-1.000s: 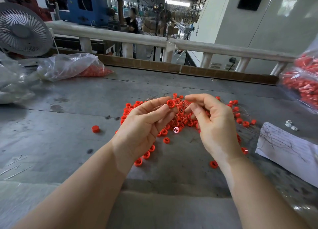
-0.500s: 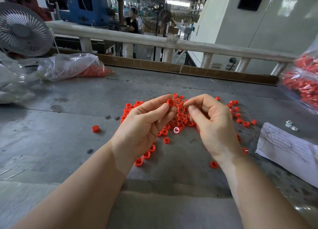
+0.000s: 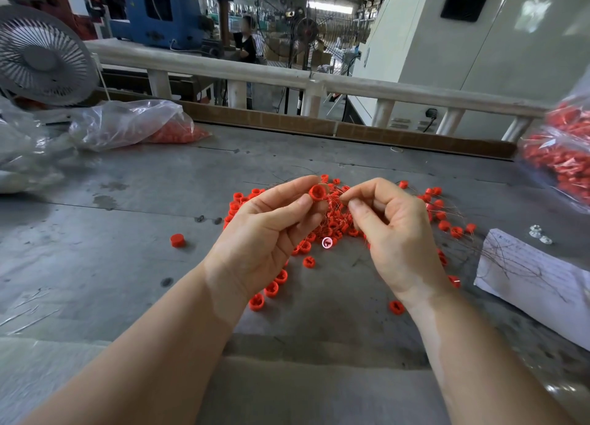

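- Two hands of mine are held close together just above the grey table, over a heap of red caps.
- My left hand is curled, and its thumb and forefinger pinch one red cap at the tips, hollow side turned toward me.
- My right hand is curled too, with thumb and forefinger pressed together on a thin wire just beside that cap. I cannot tell whether the wire touches the cap.
- The heap is tangled with more thin wires and spreads out under and beyond both hands.
- A lone red cap sits well apart to the left.
- A sheet of paper with wires on it lies to the right.
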